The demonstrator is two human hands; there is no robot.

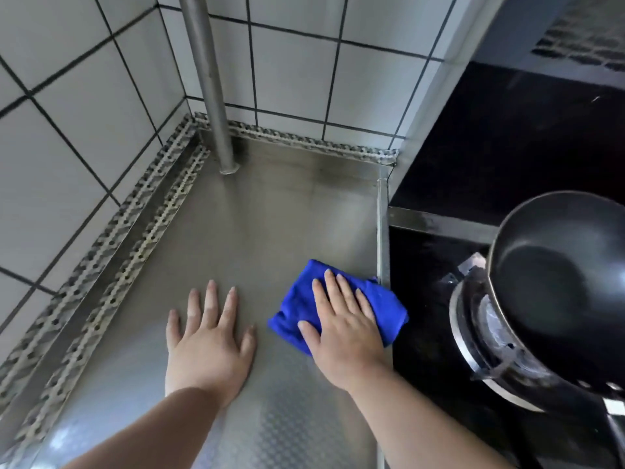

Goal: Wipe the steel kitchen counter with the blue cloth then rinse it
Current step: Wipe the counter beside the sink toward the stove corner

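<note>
Right hand flat, fingers straight, pressing the blue cloth on the steel counter, at its edge beside the stove. Left hand flat on counter, fingers spread, left of cloth, holding nothing.

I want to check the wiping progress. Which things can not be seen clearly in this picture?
Head view:
- Steel counter under the blue cloth: hidden by cloth and right hand.
- Counter under the left hand: hidden.
- Wok: cut off by the right edge.
- Sink or tap for rinsing: not in view.
</note>
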